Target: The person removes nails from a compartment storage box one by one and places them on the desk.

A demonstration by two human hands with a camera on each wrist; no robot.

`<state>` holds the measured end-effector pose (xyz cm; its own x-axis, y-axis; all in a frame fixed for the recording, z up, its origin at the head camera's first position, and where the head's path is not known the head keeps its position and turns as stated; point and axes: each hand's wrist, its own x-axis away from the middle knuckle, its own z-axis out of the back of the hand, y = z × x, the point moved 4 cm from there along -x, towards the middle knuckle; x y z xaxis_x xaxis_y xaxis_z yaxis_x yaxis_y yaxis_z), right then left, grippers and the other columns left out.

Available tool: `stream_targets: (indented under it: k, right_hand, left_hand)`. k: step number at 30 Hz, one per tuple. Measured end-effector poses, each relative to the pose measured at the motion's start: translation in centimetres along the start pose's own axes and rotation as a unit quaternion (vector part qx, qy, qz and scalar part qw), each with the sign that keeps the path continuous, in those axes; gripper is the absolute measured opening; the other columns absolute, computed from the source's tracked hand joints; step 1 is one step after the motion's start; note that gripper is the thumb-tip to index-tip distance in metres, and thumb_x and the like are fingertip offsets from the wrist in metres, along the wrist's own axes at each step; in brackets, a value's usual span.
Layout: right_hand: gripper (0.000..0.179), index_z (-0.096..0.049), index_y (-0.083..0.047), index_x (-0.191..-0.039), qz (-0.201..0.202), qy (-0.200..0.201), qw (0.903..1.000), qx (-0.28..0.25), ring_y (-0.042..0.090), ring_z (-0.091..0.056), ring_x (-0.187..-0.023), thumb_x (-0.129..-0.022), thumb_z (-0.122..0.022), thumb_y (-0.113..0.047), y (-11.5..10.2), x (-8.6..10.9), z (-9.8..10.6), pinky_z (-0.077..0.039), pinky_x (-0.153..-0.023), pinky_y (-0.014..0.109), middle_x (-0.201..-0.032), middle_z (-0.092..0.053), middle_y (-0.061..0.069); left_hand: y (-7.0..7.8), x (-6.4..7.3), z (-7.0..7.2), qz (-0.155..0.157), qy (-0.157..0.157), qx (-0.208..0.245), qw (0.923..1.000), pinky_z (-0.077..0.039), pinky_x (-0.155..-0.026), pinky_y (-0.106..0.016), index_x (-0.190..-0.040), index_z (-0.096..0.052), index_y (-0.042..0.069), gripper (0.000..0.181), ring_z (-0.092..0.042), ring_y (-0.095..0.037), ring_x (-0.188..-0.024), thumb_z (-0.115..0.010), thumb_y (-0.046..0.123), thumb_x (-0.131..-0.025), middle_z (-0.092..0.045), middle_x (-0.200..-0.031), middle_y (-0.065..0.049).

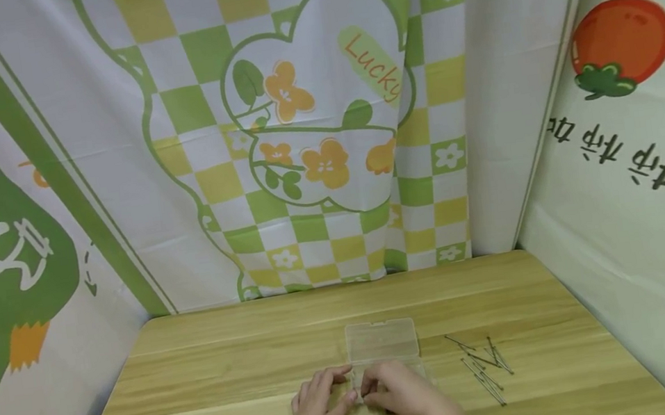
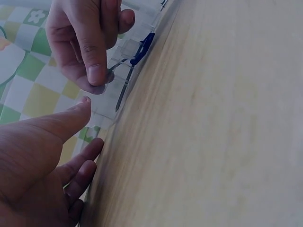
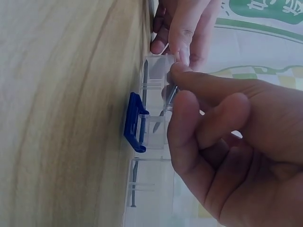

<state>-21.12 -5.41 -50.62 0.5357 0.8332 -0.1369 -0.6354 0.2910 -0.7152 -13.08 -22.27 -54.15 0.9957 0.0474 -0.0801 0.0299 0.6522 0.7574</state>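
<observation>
A clear plastic box [image 3: 156,198] with a blue latch [image 3: 134,124] stands on the table, its transparent lid [image 1: 381,340] folded back. Long thin nails [image 3: 134,184] lie inside along the front wall. My right hand [image 1: 397,389] is over the box, pinching a nail [image 3: 172,92] between thumb and fingertips; the fingers cover part of it. At the box's left end is my left hand [image 1: 321,409], thumb and fingers extended around the corner, with nothing held. In the left wrist view the left thumb is close below the right fingertips; whether it touches the box I cannot tell.
Several loose nails [image 1: 484,360] lie scattered on the wooden table [image 1: 202,365] to the right of the box. Printed cloth curtains [image 1: 338,249] hang behind the table and on both sides.
</observation>
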Motion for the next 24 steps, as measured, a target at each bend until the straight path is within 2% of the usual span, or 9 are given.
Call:
stream_targets:
  k: [3,6,8,10,13,19,24]
  right_hand:
    - [0.004,-0.076,-0.008,-0.095,-0.007,0.001,0.9999,-0.014,-0.001,-0.059,-0.076,-0.094,-0.079,-0.010,0.1,0.0,0.1,-0.053,-0.072,0.023,-0.091,-0.073,-0.002]
    - [0.005,-0.075,-0.006,-0.100,-0.025,0.004,0.9986,-0.047,0.001,-0.060,-0.065,-0.097,-0.076,-0.010,0.3,-0.1,0.2,-0.055,-0.061,0.025,-0.094,-0.072,-0.003]
    - [0.005,-0.074,-0.005,-0.102,-0.034,0.011,0.9975,-0.060,0.002,-0.060,-0.063,-0.099,-0.074,-0.010,0.5,-0.1,0.3,-0.054,-0.058,0.024,-0.095,-0.072,-0.003]
    - [0.007,-0.074,-0.004,-0.104,-0.042,0.014,0.9959,-0.078,0.005,-0.060,-0.058,-0.100,-0.073,-0.009,0.7,-0.1,0.4,-0.054,-0.053,0.025,-0.097,-0.072,-0.002]
    - [0.009,-0.074,-0.003,-0.105,-0.043,0.025,0.9951,-0.085,0.009,-0.064,-0.070,-0.100,-0.073,-0.010,0.8,-0.1,0.6,-0.054,-0.061,0.023,-0.099,-0.072,0.000]
    - [0.015,-0.073,-0.003,-0.110,-0.065,0.054,0.9900,-0.113,0.011,-0.060,-0.055,-0.101,-0.072,-0.014,1.1,0.0,1.1,-0.052,-0.045,0.027,-0.103,-0.072,0.007]
    - [0.016,-0.073,-0.002,-0.111,-0.078,0.060,0.9862,-0.133,0.011,-0.057,-0.054,-0.101,-0.072,-0.015,1.5,0.0,1.3,-0.050,-0.043,0.026,-0.104,-0.071,0.009]
  left_hand:
    - [-0.1,0.0,0.0,0.000,-0.001,0.001,1.0000,-0.024,-0.098,-0.067,-0.145,-0.058,0.024,0.046,-0.045,-0.023,-0.115,-0.065,0.044,-0.104,-0.061,-0.132,0.001]
    - [-0.1,-0.1,0.0,-0.001,0.000,0.001,1.0000,-0.024,-0.097,-0.067,-0.145,-0.057,0.024,0.046,-0.045,-0.023,-0.115,-0.065,0.044,-0.104,-0.061,-0.132,0.000]
    - [-0.1,-0.1,-0.1,-0.002,0.001,0.000,1.0000,-0.024,-0.097,-0.067,-0.145,-0.057,0.024,0.046,-0.045,-0.023,-0.114,-0.065,0.043,-0.104,-0.061,-0.132,0.000]
    - [-0.1,-0.1,-0.1,-0.003,0.003,-0.001,1.0000,-0.024,-0.097,-0.067,-0.145,-0.058,0.024,0.045,-0.045,-0.022,-0.113,-0.066,0.042,-0.104,-0.061,-0.132,0.000]
    - [-0.1,-0.1,0.0,-0.003,0.004,-0.002,1.0000,-0.025,-0.097,-0.066,-0.145,-0.058,0.024,0.044,-0.045,-0.022,-0.113,-0.066,0.041,-0.104,-0.061,-0.132,0.001]
    - [-0.1,-0.1,0.0,-0.005,0.006,-0.008,0.9999,-0.026,-0.096,-0.063,-0.145,-0.058,0.024,0.045,-0.046,-0.022,-0.113,-0.067,0.041,-0.104,-0.062,-0.131,0.002]
    - [-0.2,-0.1,-0.1,-0.006,0.009,-0.013,0.9999,-0.027,-0.095,-0.059,-0.145,-0.058,0.026,0.045,-0.046,-0.021,-0.113,-0.066,0.042,-0.104,-0.062,-0.131,0.003]
